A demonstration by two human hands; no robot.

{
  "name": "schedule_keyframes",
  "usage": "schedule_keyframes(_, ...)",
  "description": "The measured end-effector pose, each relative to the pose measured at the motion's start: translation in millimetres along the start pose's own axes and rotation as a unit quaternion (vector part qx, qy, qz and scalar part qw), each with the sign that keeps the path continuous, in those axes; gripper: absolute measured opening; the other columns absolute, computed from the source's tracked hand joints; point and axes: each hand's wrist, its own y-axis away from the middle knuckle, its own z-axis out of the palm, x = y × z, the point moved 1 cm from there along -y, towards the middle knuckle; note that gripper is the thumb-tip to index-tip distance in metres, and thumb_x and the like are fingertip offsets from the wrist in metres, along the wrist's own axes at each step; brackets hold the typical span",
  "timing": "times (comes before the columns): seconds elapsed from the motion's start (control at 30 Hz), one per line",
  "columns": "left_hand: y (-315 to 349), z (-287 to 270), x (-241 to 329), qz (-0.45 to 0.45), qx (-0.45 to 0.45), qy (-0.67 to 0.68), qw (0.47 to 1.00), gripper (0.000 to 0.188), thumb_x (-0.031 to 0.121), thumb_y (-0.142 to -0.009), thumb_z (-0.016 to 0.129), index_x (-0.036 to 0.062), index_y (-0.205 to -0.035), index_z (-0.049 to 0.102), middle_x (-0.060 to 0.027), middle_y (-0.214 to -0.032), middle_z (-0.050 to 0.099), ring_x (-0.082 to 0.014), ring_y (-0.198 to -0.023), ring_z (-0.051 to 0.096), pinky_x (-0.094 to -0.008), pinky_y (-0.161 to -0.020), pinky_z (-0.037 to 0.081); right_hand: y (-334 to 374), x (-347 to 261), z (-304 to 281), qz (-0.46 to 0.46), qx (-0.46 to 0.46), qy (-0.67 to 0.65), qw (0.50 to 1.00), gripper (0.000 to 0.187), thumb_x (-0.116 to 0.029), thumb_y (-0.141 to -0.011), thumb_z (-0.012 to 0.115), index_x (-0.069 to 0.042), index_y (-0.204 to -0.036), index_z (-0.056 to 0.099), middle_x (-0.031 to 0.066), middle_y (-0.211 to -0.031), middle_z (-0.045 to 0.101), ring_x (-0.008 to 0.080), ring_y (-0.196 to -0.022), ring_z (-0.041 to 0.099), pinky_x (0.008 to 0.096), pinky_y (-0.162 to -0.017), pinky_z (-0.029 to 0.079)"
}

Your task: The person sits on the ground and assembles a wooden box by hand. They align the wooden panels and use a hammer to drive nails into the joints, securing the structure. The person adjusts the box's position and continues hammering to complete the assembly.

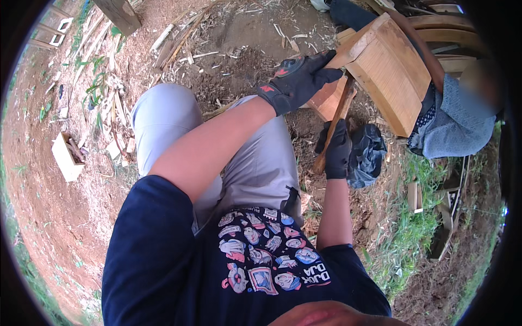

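At the far left I have a pale box (68,157) on the bare soil, with bits of wood inside it. Right of it, wood scraps (115,100) lie strewn over the ground, and a post (119,16) stands near the top edge. Next come the grey trousers (166,117), knees bent.

My left hand (304,77), in a dark glove, reaches up and across with its fingers stretched out to the left edge of the block (394,79). The block sits just right of those fingertips; I can't tell from here whether they pinch it or only rest there. Below that edge shows a reddish board (328,102), partly hidden.

My right hand (338,149), also gloved, is wrapped around a stick (340,108) that slants up to the block's lower left side. The block lies above and to the right of this hand. A black bag (368,157) is just beside it.

Beyond the block I see another person (454,122) in blue, one bare arm alongside its far edge. Lower right, a small tray (415,196) lies by the grass.
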Motion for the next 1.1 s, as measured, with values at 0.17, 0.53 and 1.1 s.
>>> schedule_keyframes(0.17,-3.0,0.4,12.5,-0.020,-0.037,0.016,0.999,0.062,0.037,-0.107,0.065,-0.0004,-0.155,0.052,-0.0110,-0.136,0.070,-0.0158,-0.124,0.063,-0.0336,-0.108,0.050,-26.0,13.9,-11.0,0.056,0.001,0.111,0.992,0.059,-0.061,-0.107,0.057,-0.005,-0.093,0.068,0.0036,-0.064,0.060,0.0173,-0.048,0.059,0.0336,-0.043,0.049)
schedule_keyframes(0.53,2.0,-0.1,24.2,-0.002,-0.020,-0.122,0.992,0.063,0.034,-0.107,0.066,-0.0008,-0.157,0.048,-0.0135,-0.145,0.065,-0.0175,-0.133,0.058,-0.0342,-0.116,0.045,-5.9,-15.9,-6.0,0.033,0.012,0.081,0.996,0.059,-0.059,-0.109,0.054,-0.003,-0.094,0.069,0.0042,-0.065,0.061,0.0172,-0.048,0.058,0.0337,-0.043,0.048)
schedule_keyframes(1.1,-1.2,1.6,18.8,-0.005,0.006,-0.068,0.998,0.064,0.037,-0.107,0.066,0.0000,-0.156,0.049,-0.0117,-0.128,0.072,-0.0179,-0.119,0.062,-0.0341,-0.106,0.049,-18.3,9.4,-13.7,0.086,-0.009,0.062,0.994,0.058,-0.062,-0.108,0.053,-0.007,-0.093,0.065,0.0039,-0.061,0.059,0.0171,-0.044,0.056,0.0338,-0.041,0.047)
